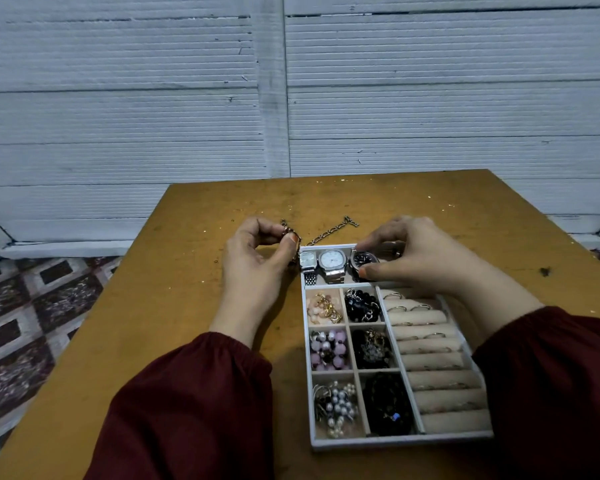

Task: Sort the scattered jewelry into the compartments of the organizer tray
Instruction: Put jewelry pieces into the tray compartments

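Gently: settle the dark watch (362, 260), pinched by the right hand (420, 258), flat beside the silver watches (331, 261) in the organizer tray's (399, 441) far compartment; then lift the chain (326, 233), pinched by the left hand (257, 261) and trailing on the worktop (187, 306), without snagging.

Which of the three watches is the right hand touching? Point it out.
The dark-faced watch, rightmost in the top compartment of the tray. The right hand pinches it; the two white-faced watches lie untouched.

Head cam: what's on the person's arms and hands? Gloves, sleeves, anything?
No gloves: left hand and right hand bare. The left sleeve and right sleeve are dark red, long, gathered at the cuffs. Possibly a ring on one right finger.
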Demonstrator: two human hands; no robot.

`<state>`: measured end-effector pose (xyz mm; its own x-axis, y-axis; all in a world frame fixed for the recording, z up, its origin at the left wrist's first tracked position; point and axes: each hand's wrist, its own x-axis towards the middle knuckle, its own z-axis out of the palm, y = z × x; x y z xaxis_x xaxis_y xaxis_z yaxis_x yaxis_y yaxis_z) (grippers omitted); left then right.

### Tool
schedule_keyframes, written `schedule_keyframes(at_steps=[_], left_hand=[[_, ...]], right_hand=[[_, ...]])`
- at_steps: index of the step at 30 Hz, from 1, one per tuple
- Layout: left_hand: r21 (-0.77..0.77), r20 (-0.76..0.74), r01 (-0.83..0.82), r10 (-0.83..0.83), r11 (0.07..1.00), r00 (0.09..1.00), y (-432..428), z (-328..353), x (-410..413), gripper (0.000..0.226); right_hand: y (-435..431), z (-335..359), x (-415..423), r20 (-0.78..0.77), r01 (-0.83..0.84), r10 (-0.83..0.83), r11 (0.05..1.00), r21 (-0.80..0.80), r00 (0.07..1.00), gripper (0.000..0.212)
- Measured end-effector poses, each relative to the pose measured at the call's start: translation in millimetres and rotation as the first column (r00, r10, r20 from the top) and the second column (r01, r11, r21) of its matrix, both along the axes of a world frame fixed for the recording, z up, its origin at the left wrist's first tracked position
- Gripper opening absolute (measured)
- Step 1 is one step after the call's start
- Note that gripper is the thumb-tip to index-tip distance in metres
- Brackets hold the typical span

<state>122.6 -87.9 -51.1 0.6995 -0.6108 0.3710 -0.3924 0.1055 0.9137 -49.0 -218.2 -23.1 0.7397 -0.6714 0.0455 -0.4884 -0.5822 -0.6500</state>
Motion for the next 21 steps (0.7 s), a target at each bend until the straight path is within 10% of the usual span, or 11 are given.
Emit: schedule_keyframes(at_steps=[13,21], left_hand=[[-0.098,-0.051,-0.099,0.094,0.990,0.994,2,3,7,0.020],[-0.152,-0.112,-0.120,0.104,0.981,0.988,5,27,6,0.019]], right_hand=[[-4,-9,-20,0.157,0.134,-0.145,0.988,0.081,0.977,0.042],[-1,-10,-59,-0.053,0.383,-0.410,0.884,-0.269,0.910,0.031]])
